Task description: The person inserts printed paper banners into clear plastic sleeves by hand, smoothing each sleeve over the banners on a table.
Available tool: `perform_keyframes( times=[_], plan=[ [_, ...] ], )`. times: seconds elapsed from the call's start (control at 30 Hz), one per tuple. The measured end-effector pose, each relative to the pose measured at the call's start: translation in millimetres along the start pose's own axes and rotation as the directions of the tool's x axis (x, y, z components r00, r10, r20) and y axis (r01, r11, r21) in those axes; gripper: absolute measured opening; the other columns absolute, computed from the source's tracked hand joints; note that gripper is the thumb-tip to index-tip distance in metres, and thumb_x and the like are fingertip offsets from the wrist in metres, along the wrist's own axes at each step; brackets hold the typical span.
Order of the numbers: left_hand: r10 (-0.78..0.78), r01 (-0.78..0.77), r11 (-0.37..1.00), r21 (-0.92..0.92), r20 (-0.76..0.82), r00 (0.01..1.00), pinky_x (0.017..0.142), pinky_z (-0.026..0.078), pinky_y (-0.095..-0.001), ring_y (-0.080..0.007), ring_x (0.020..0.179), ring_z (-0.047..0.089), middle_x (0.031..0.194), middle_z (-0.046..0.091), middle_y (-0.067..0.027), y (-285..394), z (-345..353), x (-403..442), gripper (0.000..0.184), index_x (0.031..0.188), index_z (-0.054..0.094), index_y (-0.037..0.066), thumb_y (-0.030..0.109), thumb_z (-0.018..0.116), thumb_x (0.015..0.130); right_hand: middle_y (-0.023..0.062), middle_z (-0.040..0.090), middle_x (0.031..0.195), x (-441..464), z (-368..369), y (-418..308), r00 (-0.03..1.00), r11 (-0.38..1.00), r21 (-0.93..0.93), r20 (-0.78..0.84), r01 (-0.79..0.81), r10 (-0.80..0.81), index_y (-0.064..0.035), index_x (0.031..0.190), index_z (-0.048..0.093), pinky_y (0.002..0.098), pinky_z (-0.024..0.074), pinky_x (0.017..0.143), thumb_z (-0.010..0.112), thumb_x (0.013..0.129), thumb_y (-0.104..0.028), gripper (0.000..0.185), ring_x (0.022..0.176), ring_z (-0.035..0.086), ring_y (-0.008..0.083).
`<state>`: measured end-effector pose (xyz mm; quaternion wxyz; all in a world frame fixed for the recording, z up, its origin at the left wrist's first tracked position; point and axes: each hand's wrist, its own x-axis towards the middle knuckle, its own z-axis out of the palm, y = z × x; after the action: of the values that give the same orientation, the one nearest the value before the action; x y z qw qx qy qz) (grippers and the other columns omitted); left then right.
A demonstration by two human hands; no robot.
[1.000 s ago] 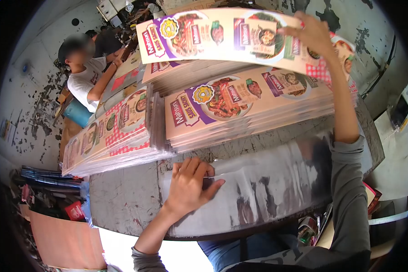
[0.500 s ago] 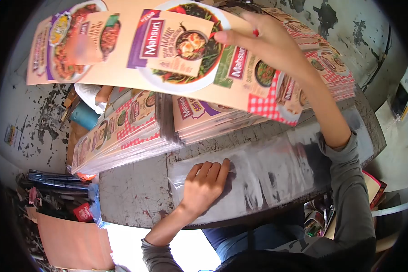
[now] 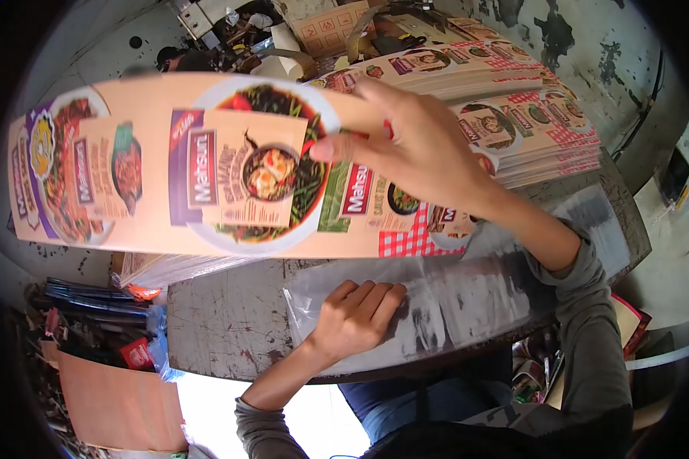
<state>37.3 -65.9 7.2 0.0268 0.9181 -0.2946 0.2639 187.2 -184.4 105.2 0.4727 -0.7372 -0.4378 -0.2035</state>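
Observation:
My right hand [image 3: 429, 145] pinches a long printed food sheet [image 3: 241, 172] near its upper right edge, thumb on the printed face. The sheet shows "Mahsuri" packs and bowls of food, and hangs tilted above the table. My left hand [image 3: 360, 317] rests with curled fingers on a clear plastic sleeve [image 3: 467, 306] laid along the table's near edge. Its fingertips are turned under, so whatever they grip is hidden. Behind the raised sheet, part of a plastic-covered stack [image 3: 184, 268] shows at the left.
Stacks of the same printed sheets [image 3: 528, 130] stand at the back right of the worn grey table [image 3: 222, 321]. Beyond are a cardboard box [image 3: 337, 30] and other people [image 3: 253, 27]. Piled goods [image 3: 92, 306] and an orange-brown panel [image 3: 119, 402] lie at the lower left.
My right hand has brought the printed sheet lower and to the left, now covering the nearer stacks and uncovering the background. My left hand has shifted slightly right on the plastic sleeve.

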Motion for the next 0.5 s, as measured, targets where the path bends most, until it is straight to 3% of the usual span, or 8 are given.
perform_keyframes(
  times=[0.13, 0.23, 0.33, 0.4, 0.47, 0.5],
  plan=[
    [0.048, -0.049, 0.999, -0.018, -0.032, 0.998, 0.048, 0.037, -0.0246, -0.0122, 0.057, 0.053, 0.068, 0.054, -0.0026, -1.4, -5.7, 2.9, 0.023, 0.086, 0.056, 0.004, 0.008, 0.059, 0.064, 0.0074, 0.048, 0.052, -6.7, 3.5, -4.9, 0.992, 0.998, -0.056, 0.119, -0.027, 0.033, -0.0024, 0.072, 0.049, 0.0314, 0.0361, 0.044, 0.069, 0.070, -0.050, 0.052, 0.045, 0.048, 0.0172],
    [0.111, -0.113, 0.992, 0.061, 0.033, 0.993, 0.047, 0.038, -0.0242, -0.0112, 0.055, 0.053, 0.064, 0.052, -0.0008, -5.1, -17.5, 4.6, 0.016, 0.083, 0.055, 0.006, 0.010, 0.061, 0.068, 0.0064, 0.044, 0.048, -16.4, 10.8, 4.0, 0.996, 0.996, -0.089, 0.090, 0.010, -0.002, -0.0030, 0.068, 0.045, 0.0312, 0.0336, 0.041, 0.070, 0.069, -0.050, 0.054, 0.042, 0.044, 0.0158],
    [-0.035, 0.027, 0.998, 0.064, 0.129, 0.991, 0.047, 0.042, -0.0268, -0.0130, 0.048, 0.053, 0.061, 0.056, 0.0015, -14.1, -32.9, -7.8, 0.016, 0.075, 0.053, 0.009, 0.012, 0.069, 0.070, 0.0077, 0.048, 0.051, -25.1, -6.4, 12.7, 0.997, 0.992, -0.123, 0.078, 0.028, -0.019, -0.0017, 0.072, 0.050, 0.0299, 0.0371, 0.043, 0.072, 0.068, -0.047, 0.051, 0.043, 0.047, 0.0159],
    [-0.085, 0.077, 0.993, 0.089, 0.084, 0.993, 0.050, 0.042, -0.0281, -0.0144, 0.052, 0.055, 0.063, 0.057, 0.0007, -18.2, -40.6, -35.1, 0.016, 0.074, 0.054, 0.009, 0.012, 0.069, 0.070, 0.0075, 0.054, 0.057, -29.7, -28.0, 20.4, 0.993, 0.987, -0.162, 0.113, -0.002, 0.021, -0.0001, 0.078, 0.053, 0.0278, 0.0401, 0.046, 0.074, 0.069, -0.041, 0.047, 0.048, 0.050, 0.0134],
    [-0.132, 0.126, 0.986, 0.109, 0.044, 0.990, 0.052, 0.043, -0.0294, -0.0157, 0.056, 0.056, 0.066, 0.058, -0.0001, -22.7, -39.8, -53.4, 0.016, 0.074, 0.054, 0.009, 0.012, 0.069, 0.069, 0.0061, 0.050, 0.052, -36.8, -50.1, 45.4, 0.990, 0.993, -0.115, 0.139, -0.015, 0.031, -0.0051, 0.070, 0.050, 0.0303, 0.0354, 0.042, 0.071, 0.067, -0.051, 0.051, 0.044, 0.048, 0.0158],
    [-0.174, 0.175, 0.980, 0.095, -0.014, 0.985, 0.056, 0.043, -0.0299, -0.0157, 0.061, 0.056, 0.071, 0.059, -0.0010, -25.6, -38.0, -60.7, 0.015, 0.078, 0.057, 0.010, 0.016, 0.069, 0.071, 0.0053, 0.049, 0.054, -43.3, -62.9, 60.7, 0.988, 0.993, -0.115, 0.155, 0.010, 0.008, -0.0045, 0.073, 0.051, 0.0290, 0.0347, 0.042, 0.073, 0.066, -0.048, 0.049, 0.044, 0.046, 0.0138]
  ],
)
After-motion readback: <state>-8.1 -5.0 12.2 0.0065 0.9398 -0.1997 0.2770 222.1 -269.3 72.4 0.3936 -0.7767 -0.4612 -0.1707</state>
